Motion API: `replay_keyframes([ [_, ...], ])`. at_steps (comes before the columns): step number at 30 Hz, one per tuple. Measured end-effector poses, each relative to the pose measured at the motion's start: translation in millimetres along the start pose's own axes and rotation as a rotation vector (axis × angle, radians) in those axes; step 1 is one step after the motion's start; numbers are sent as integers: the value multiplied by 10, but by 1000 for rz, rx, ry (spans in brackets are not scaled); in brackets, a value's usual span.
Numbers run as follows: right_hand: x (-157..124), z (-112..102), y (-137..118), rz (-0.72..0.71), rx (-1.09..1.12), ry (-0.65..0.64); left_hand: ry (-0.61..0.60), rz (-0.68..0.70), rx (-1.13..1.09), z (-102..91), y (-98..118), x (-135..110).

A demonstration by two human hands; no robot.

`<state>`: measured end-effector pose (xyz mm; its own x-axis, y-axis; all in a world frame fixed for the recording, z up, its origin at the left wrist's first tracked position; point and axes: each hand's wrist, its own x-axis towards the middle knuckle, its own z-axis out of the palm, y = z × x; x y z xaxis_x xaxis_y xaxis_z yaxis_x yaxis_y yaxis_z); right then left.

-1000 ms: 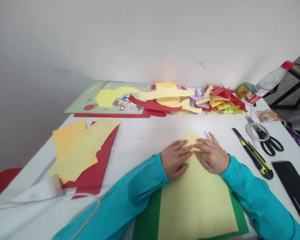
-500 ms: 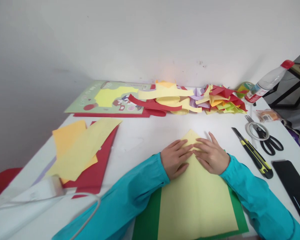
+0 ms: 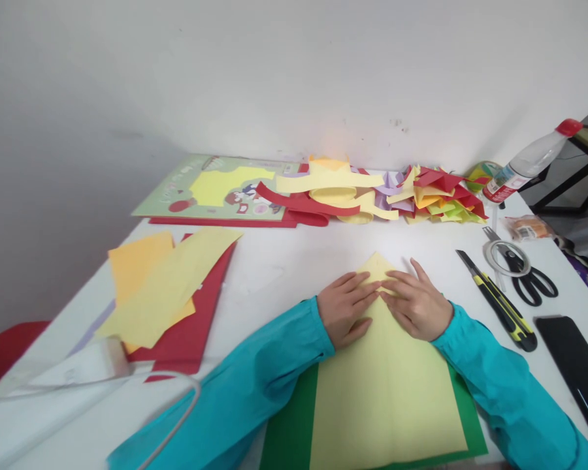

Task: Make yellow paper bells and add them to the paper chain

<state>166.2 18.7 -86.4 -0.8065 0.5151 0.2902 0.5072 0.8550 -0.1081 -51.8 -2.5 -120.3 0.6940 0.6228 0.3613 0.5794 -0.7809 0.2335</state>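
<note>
A pale yellow sheet of paper (image 3: 387, 398) lies in front of me, its far end coming to a point. Beneath it is a larger green sheet (image 3: 289, 418), showing along both sides. My left hand (image 3: 347, 307) rests on the paper's left slope near the point, fingers stretched out. On the right slope lies my right hand (image 3: 416, 301), palm down with its fingers spread and one finger lifted. The fingertips of both hands almost meet at the paper's middle line. Neither hand grips anything.
Right of my arm lie a utility knife (image 3: 500, 303), scissors (image 3: 532, 284), a tape roll (image 3: 507, 258) and a black phone (image 3: 573, 372). A bottle (image 3: 524, 163) stands behind them. Folded coloured papers (image 3: 445, 196) line the wall. At left are loose sheets (image 3: 166, 287) and a white power strip (image 3: 85, 362).
The view has shifted very slightly. Both hands stay at nearly the same place on the yellow paper, and nothing else has visibly moved.
</note>
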Motion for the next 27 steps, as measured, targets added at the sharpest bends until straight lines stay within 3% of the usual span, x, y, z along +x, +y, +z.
replay_keyframes([
  [12,-3,13,-14,4,-5,8,31,24,-10,27,-16,-9],
  [27,-19,25,11,20,42,-4,-25,13,1,3,-4,-8],
])
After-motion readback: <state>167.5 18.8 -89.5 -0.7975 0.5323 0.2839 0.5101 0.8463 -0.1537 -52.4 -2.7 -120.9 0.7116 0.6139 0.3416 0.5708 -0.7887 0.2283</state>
